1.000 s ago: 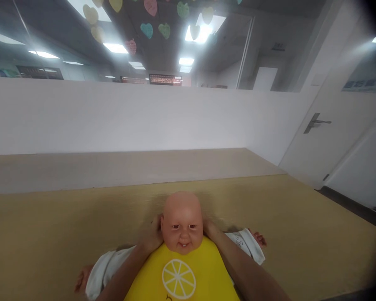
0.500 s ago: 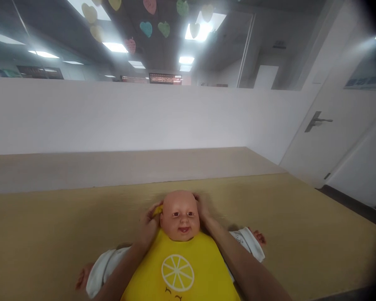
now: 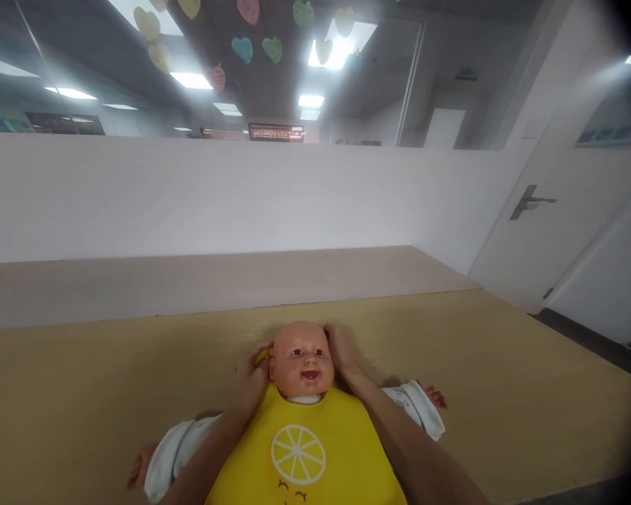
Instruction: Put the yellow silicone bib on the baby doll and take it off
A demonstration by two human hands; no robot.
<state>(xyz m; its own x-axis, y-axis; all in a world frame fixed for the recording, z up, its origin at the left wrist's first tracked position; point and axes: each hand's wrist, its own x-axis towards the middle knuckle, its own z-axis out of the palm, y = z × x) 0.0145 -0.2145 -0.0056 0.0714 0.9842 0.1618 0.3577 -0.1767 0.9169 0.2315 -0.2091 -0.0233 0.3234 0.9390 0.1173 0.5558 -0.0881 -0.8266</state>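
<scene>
A baby doll (image 3: 301, 368) lies face up on the table, its head toward the far side. Over its chest is a yellow bib (image 3: 341, 449) with a white citrus-slice print. At the left of the doll's head, my left hand (image 3: 252, 382) is closed on a yellow strap end (image 3: 264, 355) of the bib. My right hand (image 3: 341, 354) is against the other side of the head, its fingers curled behind it. What those fingers hold, if anything, is hidden. Both forearms cross over the doll's white sleeves (image 3: 176, 449).
The wooden table (image 3: 505, 379) spreads around the doll. Behind it stand a paler ledge (image 3: 215, 280) and a white wall (image 3: 215, 196) with glass above, carrying heart-shaped notes (image 3: 242, 49). A door with a metal handle (image 3: 528, 202) is at the right.
The doll's head has tipped back a little, and a white collar now shows under its chin. Both hands stay beside the head, the left still on the yellow strap.
</scene>
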